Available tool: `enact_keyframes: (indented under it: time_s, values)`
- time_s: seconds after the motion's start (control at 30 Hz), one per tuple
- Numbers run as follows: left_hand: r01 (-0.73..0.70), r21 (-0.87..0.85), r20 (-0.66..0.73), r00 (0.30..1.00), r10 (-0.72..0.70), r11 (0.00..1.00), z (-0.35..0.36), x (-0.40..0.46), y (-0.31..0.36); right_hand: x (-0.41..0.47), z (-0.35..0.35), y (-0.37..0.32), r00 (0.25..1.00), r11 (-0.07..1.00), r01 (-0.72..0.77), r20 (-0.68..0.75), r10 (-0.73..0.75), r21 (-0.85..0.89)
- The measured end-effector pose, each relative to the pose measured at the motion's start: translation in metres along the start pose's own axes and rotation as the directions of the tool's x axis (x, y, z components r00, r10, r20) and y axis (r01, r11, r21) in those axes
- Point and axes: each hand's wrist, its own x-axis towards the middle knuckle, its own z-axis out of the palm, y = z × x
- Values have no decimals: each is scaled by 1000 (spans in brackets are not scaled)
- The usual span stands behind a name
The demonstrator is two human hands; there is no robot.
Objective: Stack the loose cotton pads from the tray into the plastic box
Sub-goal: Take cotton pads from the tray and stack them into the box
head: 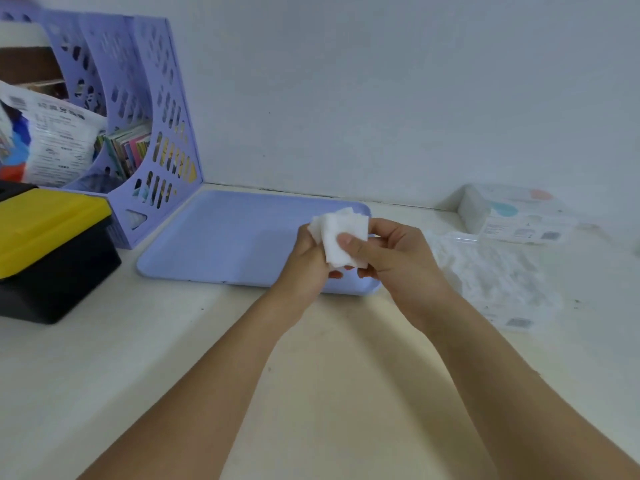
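Both my hands hold a small bunch of white square cotton pads point(341, 233) above the right end of the lilac tray point(221, 237). My left hand point(306, 261) grips the bunch from below and behind. My right hand point(391, 258) pinches it, thumb on the front pad. No loose pads show on the tray's bare surface. The clear plastic box point(512, 216) with a stack of pads inside stands at the right against the wall, apart from both hands.
A crumpled clear plastic bag point(491, 282) lies on the table right of the tray. A lilac file rack point(138, 133) with books and packets stands at the back left. In front of it sits a black box with a yellow lid point(45, 251).
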Motion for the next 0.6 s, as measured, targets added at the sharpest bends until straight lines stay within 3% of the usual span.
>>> enact_keyframes:
  time_s: [0.13,0.47,0.6]
  values:
    - [36,54,58,998,-39,998,13,-5,-5,-8,-8,9,993,999,20,-117,-24,-34]
    - [0,-26,137,991,4,1000,12,-8,0,-16,-12,1,991,958,52,-105,-85,-282]
    - [-76,21,178,981,71,997,11,-12,0,-20,-12,-8,995,978,44,-74,-61,-206]
